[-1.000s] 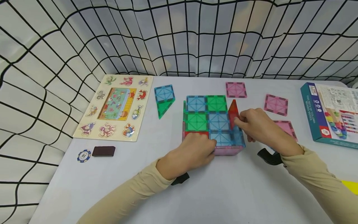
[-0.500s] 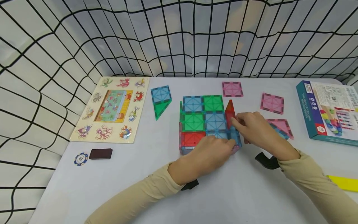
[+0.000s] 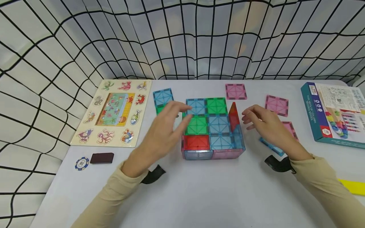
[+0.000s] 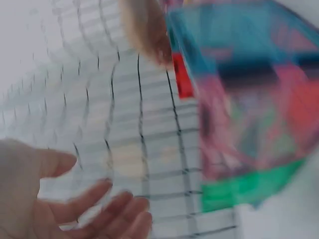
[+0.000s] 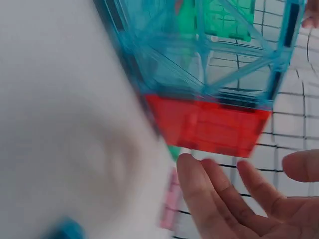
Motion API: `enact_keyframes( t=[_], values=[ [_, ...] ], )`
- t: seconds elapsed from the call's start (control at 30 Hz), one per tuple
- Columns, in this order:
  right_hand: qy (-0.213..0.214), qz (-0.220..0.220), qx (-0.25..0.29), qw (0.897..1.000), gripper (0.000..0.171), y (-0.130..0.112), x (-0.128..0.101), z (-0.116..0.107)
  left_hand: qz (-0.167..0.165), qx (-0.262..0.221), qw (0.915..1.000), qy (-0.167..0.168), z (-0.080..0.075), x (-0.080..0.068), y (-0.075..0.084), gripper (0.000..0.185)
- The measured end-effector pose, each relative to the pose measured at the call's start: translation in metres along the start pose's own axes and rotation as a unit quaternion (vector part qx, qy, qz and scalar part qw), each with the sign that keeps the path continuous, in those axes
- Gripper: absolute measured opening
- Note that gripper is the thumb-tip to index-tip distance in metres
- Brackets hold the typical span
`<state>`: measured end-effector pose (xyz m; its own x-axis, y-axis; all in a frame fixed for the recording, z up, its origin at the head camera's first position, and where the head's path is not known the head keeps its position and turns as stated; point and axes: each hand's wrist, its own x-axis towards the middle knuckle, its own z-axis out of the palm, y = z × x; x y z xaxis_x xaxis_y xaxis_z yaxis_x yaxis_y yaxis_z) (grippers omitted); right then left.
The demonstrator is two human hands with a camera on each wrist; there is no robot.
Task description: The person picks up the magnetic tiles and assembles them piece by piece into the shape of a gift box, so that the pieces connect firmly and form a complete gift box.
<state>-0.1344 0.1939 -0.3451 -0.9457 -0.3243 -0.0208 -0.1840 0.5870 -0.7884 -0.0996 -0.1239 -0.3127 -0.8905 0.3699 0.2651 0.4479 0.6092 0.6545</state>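
A box-like build of see-through magnetic tiles (image 3: 218, 123) stands mid-table in the head view, with blue, green and red squares inside low side walls. On its right side a red tile (image 3: 233, 116) stands upright. My left hand (image 3: 159, 137) hovers at the build's left side, thumb and fingers spread, holding nothing. Just right of the red tile is my right hand (image 3: 265, 126), its fingers loosely bent and apart from the tile. In the right wrist view the fingertips lie close to the red tile (image 5: 209, 124). The left wrist view is blurred, its hand (image 4: 94, 199) bare.
Loose pink tiles (image 3: 236, 91) and a blue tile (image 3: 271, 146) lie behind and right of the build. A blue tile (image 3: 163, 96) touches a green one at left. A wooden puzzle board (image 3: 139, 133), poker chip (image 3: 82, 163), dark block (image 3: 101, 158) and boxed set (image 3: 322, 133) surround them.
My left hand has left the build's front wall and swung left and back, fingers opening. My right hand has let go of the red tile and drawn slightly right.
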Motion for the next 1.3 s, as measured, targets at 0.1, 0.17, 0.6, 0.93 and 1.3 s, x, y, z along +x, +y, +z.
enact_keyframes(
  t=[0.1,0.17,0.6,0.93,1.3],
  values=[
    [-0.046,0.043,0.098,0.993,0.053,0.012,0.002,0.005,-0.112,-0.114,0.9871,-0.014,-0.008,0.000,-0.027,0.049],
    [-0.071,0.068,0.152,0.983,0.059,0.018,0.002,0.009,-0.177,-0.192,0.9643,-0.045,-0.004,0.001,-0.045,0.057],
    [-0.097,0.111,0.247,0.958,0.072,0.011,0.000,0.026,-0.253,-0.401,0.8778,-0.069,0.033,0.003,-0.072,0.056],
    [-0.107,0.109,0.247,0.957,0.072,0.010,-0.007,0.025,-0.251,-0.405,0.8756,-0.080,0.030,0.005,-0.073,0.054],
    [-0.111,0.095,0.197,0.970,0.068,0.017,0.013,0.006,-0.246,-0.387,0.8861,-0.069,0.026,0.015,-0.080,0.060]
  ],
)
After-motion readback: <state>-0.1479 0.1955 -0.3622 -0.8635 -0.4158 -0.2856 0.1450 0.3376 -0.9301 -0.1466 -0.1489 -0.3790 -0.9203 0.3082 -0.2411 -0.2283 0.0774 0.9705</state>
